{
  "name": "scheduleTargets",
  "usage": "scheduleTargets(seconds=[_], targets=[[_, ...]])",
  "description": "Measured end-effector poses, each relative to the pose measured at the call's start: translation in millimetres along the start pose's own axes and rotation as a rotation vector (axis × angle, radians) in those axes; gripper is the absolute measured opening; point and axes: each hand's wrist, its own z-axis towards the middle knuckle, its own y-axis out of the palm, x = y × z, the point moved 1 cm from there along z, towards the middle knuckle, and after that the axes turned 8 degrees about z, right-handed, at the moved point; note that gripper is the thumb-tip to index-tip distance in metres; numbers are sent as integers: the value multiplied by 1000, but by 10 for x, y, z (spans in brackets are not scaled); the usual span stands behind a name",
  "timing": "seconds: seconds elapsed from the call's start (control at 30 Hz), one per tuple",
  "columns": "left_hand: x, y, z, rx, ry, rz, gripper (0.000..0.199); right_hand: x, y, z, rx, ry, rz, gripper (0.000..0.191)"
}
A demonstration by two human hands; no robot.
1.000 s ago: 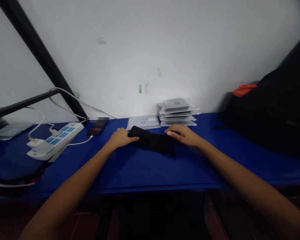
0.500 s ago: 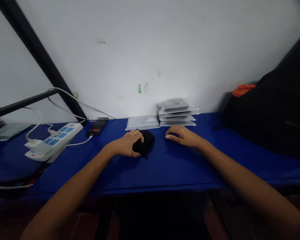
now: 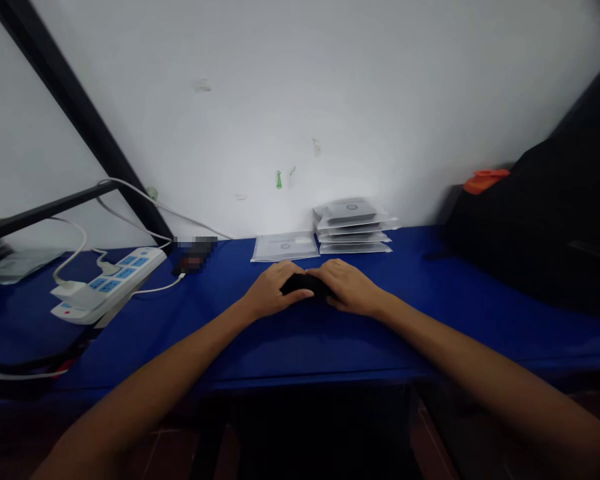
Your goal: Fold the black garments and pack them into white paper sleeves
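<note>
A small black bundle that looks like soft cloth point(image 3: 305, 285) is between my two hands, over the blue table point(image 3: 310, 353). My left hand point(image 3: 277, 290) wraps its left side, with the thumb across the near face. From the right, my right hand point(image 3: 350, 288) grips the other end, its thumb below. The fingers cover much of the bundle, so its exact kind cannot be made out. Just behind the hands lies a flat clear plastic sleeve point(image 3: 285, 247). A stack of similar sleeved packets point(image 3: 353, 227) stands to its right.
On the left are a white power strip point(image 3: 115, 280) with plugs and cables, and a dark phone-like device point(image 3: 195, 257) on a white cord. A large black bag point(image 3: 530, 233) with an orange piece point(image 3: 486, 181) occupies the right. The pale wall point(image 3: 260, 100) rises behind the table.
My right hand has moved left and closed on the black bundle. My left hand has shifted right with it, and the bundle now sits between both hands.
</note>
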Motion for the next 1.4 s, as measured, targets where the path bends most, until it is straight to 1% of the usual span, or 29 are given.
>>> scheduleTargets(seconds=[0.07,0.13,0.17,0.23,0.3,0.33,0.4,0.47,0.5,0.57,0.63,0.73,0.83,0.9,0.97,1.03,1.07,1.17,1.27,1.33,1.4], targets=[[-139,-24,20,44,-31,1,36,21,-16,-16,-30,7,-56,45],[-352,-47,44,71,-84,85,37,44,-40,-39,-47,6,-78,41],[-471,-52,56,50,-106,158,38,53,-49,-48,-54,11,-75,39],[-700,-51,75,-69,-157,301,37,60,-57,-57,-66,26,-39,35],[-872,-46,90,-171,-174,377,36,56,-57,-56,-70,36,41,32],[-932,-46,96,-198,-180,395,35,52,-56,-55,-76,34,95,32],[-1002,-54,106,-212,-193,410,33,44,-58,-57,-99,40,209,34],[-1023,-73,114,-216,-208,432,34,44,-64,-67,-133,77,299,43],[-1021,-88,116,-218,-214,443,35,48,-67,-75,-149,100,333,50],[-1001,-129,115,-220,-226,462,35,59,-67,-91,-181,122,373,68],[-958,-179,112,-220,-230,475,35,77,-59,-104,-207,110,364,76],[-849,-240,110,-224,-196,480,36,106,-41,-121,-214,93,302,77],[-705,-250,117,-203,-122,460,36,105,-46,-136,-191,66,269,80],[-599,-229,121,-160,-50,415,37,74,-70,-138,-150,-7,255,84],[-484,-201,116,-116,16,351,39,25,-100,-131,-99,-114,227,87],[-355,-181,96,-104,59,276,45,-17,-118,-115,-52,-196,180,85],[-286,-177,82,-106,72,237,50,-29,-117,-105,-36,-210,154,84],[-73,-189,24,-112,95,147,64,-17,-72,-79,-41,-177,102,81],[82,-210,-32,-90,69,138,65,33,12,-66,-64,-95,94,79],[122,-201,-57,-104,52,152,64,58,60,-62,-81,-31,102,77],[116,-166,-74,-147,58,165,64,60,85,-60,-124,19,120,77]])
